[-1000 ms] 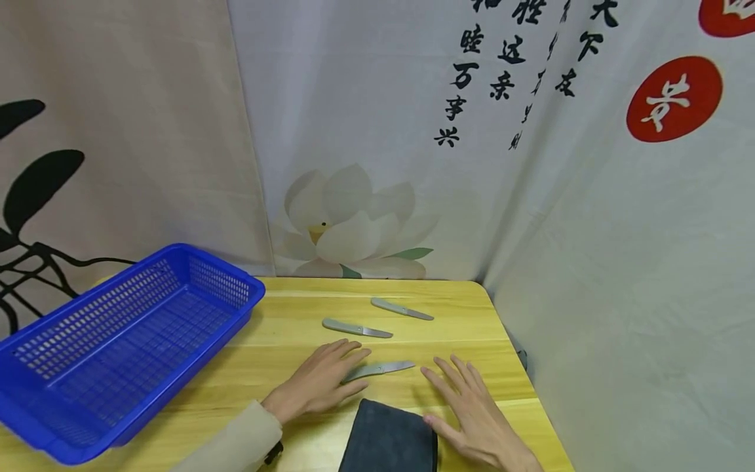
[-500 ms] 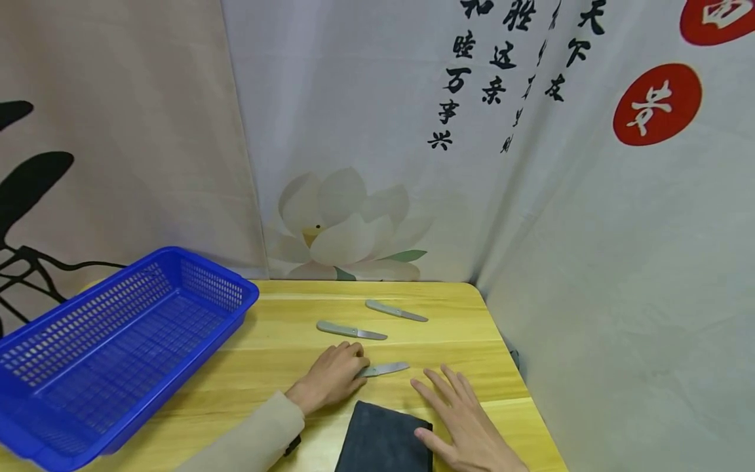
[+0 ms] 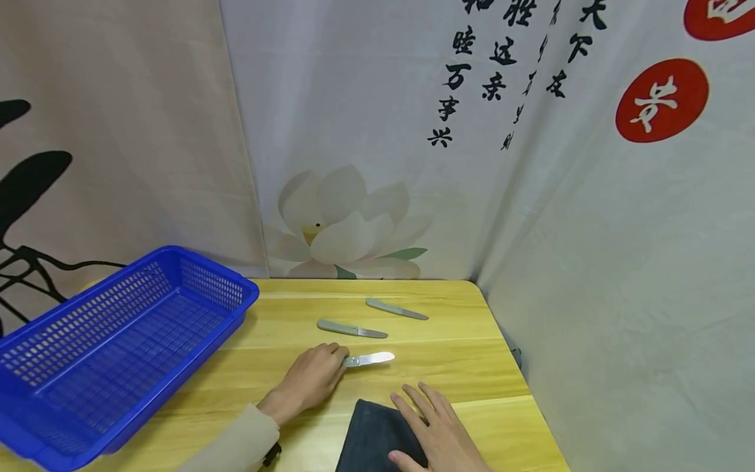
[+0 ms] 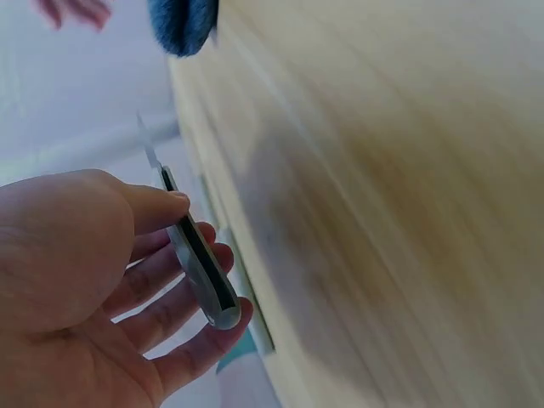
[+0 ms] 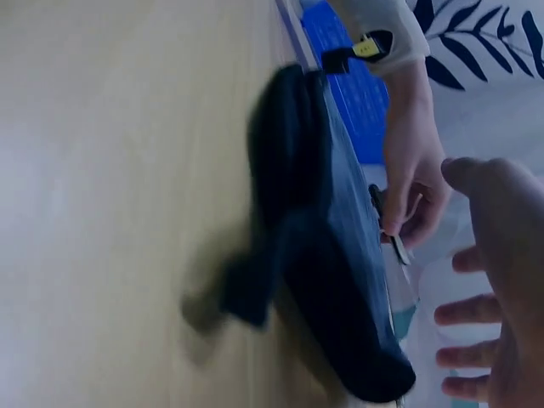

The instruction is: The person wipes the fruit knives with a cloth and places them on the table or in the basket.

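My left hand holds a folding knife by its grey-green handle, the blade unfolded and pointing right. In the left wrist view, the thumb presses one side of the slotted knife handle and the fingers curl behind it, above the table. My right hand is spread with its fingers apart over a dark folded cloth. Seen from the right wrist, that hand's fingers hold nothing and stand apart from the cloth. Two similar knives, a nearer one and a farther one, lie unfolded on the table.
A blue plastic basket with perforated walls stands on the left of the wooden table. Printed fabric curtains hang behind the table and along its right side.
My left hand has closed on the nearest knife, lifted it and drawn it slightly left and back. The right hand has moved left, over the cloth.
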Demonstrator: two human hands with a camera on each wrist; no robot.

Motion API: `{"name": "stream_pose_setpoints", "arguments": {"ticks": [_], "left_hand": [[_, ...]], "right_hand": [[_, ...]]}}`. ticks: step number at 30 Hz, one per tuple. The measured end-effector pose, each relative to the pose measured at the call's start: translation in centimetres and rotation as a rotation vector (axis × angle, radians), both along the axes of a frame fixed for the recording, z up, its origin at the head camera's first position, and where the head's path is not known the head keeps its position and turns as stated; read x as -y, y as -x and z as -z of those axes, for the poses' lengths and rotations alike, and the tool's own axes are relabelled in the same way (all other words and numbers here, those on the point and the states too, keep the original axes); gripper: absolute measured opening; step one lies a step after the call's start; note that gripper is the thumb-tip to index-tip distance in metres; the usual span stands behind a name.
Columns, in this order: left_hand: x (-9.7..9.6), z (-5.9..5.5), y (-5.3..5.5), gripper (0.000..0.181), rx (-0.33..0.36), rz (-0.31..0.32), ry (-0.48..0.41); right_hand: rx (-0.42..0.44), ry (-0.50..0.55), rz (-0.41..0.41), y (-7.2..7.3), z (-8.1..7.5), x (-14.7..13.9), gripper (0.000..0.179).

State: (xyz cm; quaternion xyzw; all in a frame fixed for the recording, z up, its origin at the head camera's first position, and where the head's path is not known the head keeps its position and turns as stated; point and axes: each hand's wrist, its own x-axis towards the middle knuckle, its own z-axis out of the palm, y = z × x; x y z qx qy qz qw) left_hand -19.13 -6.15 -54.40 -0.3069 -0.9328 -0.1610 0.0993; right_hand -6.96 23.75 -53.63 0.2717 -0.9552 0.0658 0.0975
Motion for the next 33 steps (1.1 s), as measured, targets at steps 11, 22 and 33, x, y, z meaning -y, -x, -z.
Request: {"name": "stream_pose_setpoints", "arguments": {"ticks": [11,22,33], "left_hand": [[4.1,-2.4,-2.5,0.014,0.122,-0.158,-0.168],[6.5,-3.3,-4.8,0.017,0.113,-0.194,-0.278],[7.2,-4.0,-5.4,0.019,0.154,-0.214,-0.400]], "right_hand": [[0.015,-0.185,0.079,-1.4,0.7,2.9,0.083],[-0.119,-0.212,0.187,-2.8,5.2,6.0,0.097],[-0.031,-0.169,0.177,-2.3,4.4,5.7,0.096]]}}
